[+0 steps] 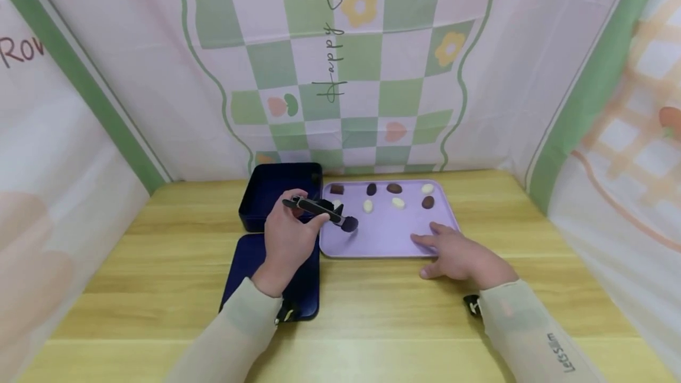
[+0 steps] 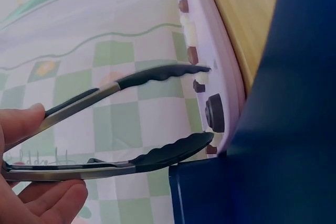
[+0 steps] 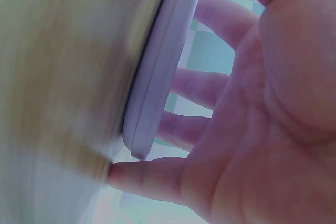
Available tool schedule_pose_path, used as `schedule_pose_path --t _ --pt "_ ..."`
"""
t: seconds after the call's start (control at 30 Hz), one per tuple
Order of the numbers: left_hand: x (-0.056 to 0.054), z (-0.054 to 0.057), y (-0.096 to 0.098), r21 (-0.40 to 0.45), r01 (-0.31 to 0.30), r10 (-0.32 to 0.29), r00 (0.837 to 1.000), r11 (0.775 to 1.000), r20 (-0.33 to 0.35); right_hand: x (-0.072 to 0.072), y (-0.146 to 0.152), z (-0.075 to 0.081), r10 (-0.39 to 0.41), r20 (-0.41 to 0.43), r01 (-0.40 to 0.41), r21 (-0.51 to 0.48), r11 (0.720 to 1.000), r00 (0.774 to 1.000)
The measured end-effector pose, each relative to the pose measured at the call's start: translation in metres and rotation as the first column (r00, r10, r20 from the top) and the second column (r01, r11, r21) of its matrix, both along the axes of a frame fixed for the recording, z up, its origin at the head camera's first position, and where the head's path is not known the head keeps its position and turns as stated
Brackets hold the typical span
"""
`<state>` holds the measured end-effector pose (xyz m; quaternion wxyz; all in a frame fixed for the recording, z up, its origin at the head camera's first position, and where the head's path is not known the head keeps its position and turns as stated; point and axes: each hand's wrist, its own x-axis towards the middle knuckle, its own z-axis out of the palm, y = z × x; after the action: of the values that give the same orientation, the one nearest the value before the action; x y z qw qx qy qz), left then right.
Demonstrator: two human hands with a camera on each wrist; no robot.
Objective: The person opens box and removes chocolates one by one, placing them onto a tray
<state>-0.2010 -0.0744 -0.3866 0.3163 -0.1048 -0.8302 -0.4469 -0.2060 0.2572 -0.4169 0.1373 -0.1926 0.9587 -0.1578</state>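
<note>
My left hand (image 1: 289,232) holds a pair of black-tipped metal tongs (image 1: 319,208), thumb on one arm and fingers on the other. In the left wrist view the tongs' tips are spread apart over the lilac tray (image 1: 383,241), with a dark round chocolate (image 2: 214,113) between them. Near the tray's back lie several chocolates, among them a brown square one (image 1: 337,190), a dark oval one (image 1: 371,189) and a white one (image 1: 398,203). My right hand (image 1: 457,256) rests at the tray's front right corner, fingers spread over its rim, holding nothing.
A dark blue box (image 1: 255,197) stands left of the tray, its inside partly hidden by my left hand. In front of it lies a flat dark blue lid (image 1: 303,288), under my left wrist. Printed cloth (image 1: 356,58) hangs behind the wooden table (image 1: 383,312).
</note>
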Motion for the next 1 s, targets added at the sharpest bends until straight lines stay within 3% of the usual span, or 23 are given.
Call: schedule_pose_path --t 0.17,0.27,0.43,0.77,0.9,1.0 --pt "0.001 0.003 -0.001 0.056 0.013 -0.013 1.0 0.998 -0.001 0.0 0.0 0.0 0.003 -0.002 -0.003 0.002 1.0 1.0" --pt "0.0 0.003 -0.002 0.081 0.024 -0.027 0.999 0.996 0.045 -0.001 0.001 -0.002 0.005 -0.002 -0.005 0.004 1.0 1.0" --pt "-0.002 0.002 -0.002 0.081 0.009 -0.018 0.994 0.997 0.109 -0.002 0.002 -0.003 0.013 -0.009 -0.013 0.011 1.0 1.0" --pt "0.0 0.005 -0.001 0.071 -0.014 0.006 0.993 0.997 0.114 -0.003 0.001 -0.003 0.012 -0.01 -0.012 0.002 1.0 1.0" --pt "-0.004 0.009 -0.008 0.198 0.011 -0.02 0.999 0.98 0.041 -0.002 0.001 -0.003 0.008 -0.007 -0.008 0.005 1.0 1.0" --pt "-0.011 0.015 -0.02 0.364 0.034 -0.027 0.999 0.931 -0.023 -0.002 0.001 -0.002 0.007 -0.005 -0.007 0.006 1.0 1.0"
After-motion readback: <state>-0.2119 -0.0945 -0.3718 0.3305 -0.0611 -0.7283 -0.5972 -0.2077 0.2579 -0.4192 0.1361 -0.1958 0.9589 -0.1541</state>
